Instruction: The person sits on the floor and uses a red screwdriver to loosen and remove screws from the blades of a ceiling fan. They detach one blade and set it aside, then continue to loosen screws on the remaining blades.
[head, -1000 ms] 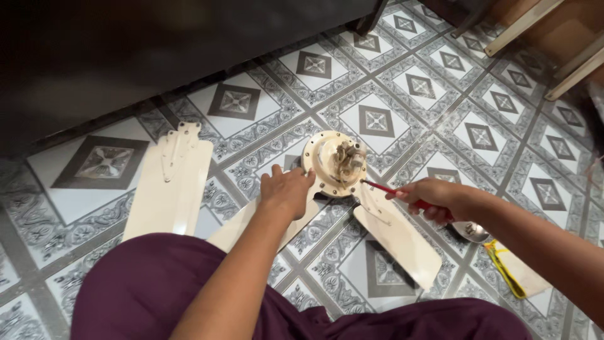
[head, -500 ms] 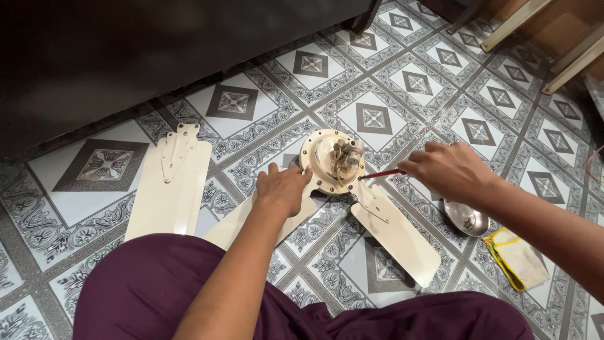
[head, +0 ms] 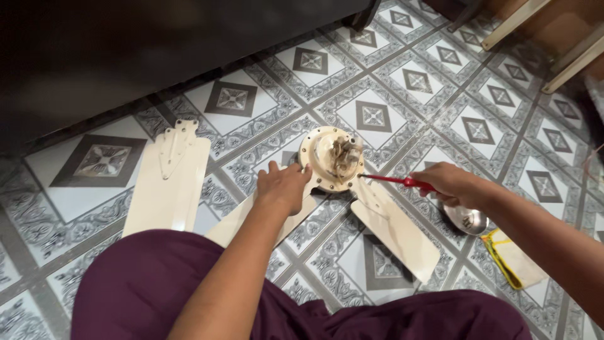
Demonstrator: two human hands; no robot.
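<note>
Bracing fan motor (head: 331, 157), screwdriver (head: 393, 181) at rim

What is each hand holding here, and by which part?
The right hand grips a red screwdriver by its handle, tip at the fan motor hub. The left hand presses on the hub's edge, grasping nothing.

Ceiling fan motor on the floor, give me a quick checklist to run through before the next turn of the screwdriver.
1. Left hand steadies the fan motor: ok, it presses at the housing's rim, over a blade root.
2. Right hand grips the red screwdriver: ok, fist closed on the handle.
3. Tip seated in a screw: cannot tell, the tip meets the rim but the screw head is too small to see.
4. Metal bowl within reach: ok, just under the right wrist.
5. Loose blade out of the way: ok, it lies apart to the left.
</note>
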